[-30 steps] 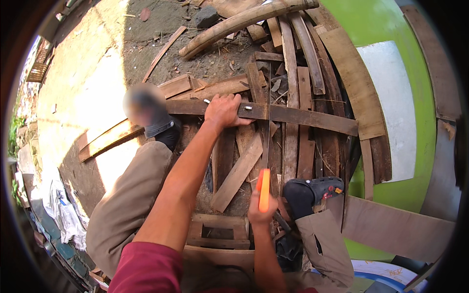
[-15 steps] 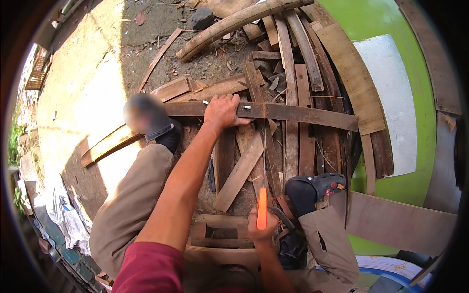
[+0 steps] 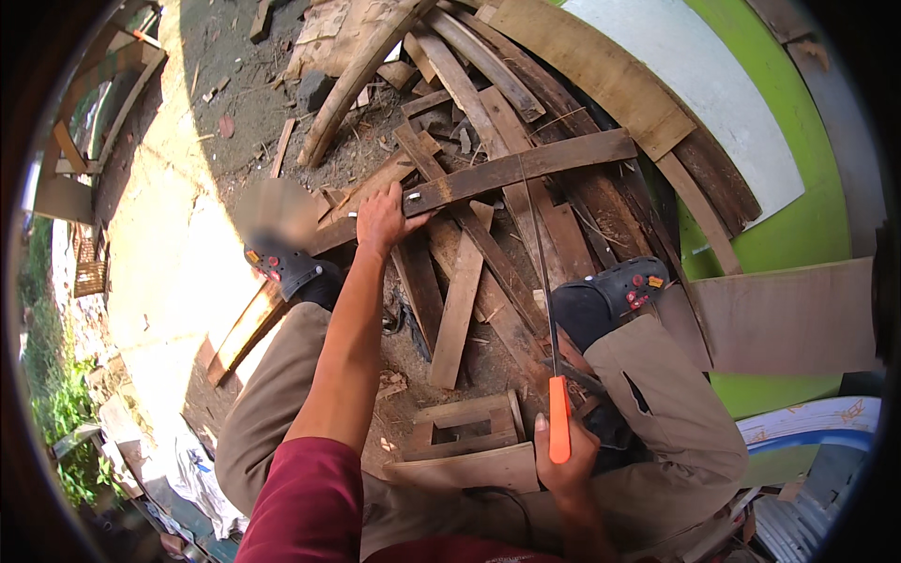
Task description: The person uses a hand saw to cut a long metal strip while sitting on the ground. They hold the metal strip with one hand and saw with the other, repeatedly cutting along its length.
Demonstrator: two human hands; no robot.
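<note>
My left hand (image 3: pixel 383 220) is closed over a dark wooden plank (image 3: pixel 563 159), pressing it down on a heap of timber. The plank lies crosswise, its right end raised slightly on other boards. In my right hand (image 3: pixel 568 455), nearer my body, is a handsaw (image 3: pixel 559 413) with an orange handle. Its thin blade (image 3: pixel 542 281) points away from me, and the far end meets the plank to the right of my left hand. Whether there is a cut under the blade cannot be made out. A small pale piece (image 3: pixel 413 197) sits on the plank beside my left fingers.
Loose boards (image 3: pixel 455 310) lie between my feet, by a small wooden frame (image 3: pixel 465 427). My right shoe (image 3: pixel 629 283) stands right of the blade. A curved log (image 3: pixel 361 80) lies beyond. Green and white panels (image 3: pixel 723 122) are at the right; sunlit ground (image 3: pixel 155 235) is at the left.
The saw has been drawn back toward me, so its handle is farther from the plank. My left hand keeps its hold. The whole view has turned, making the plank look tilted.
</note>
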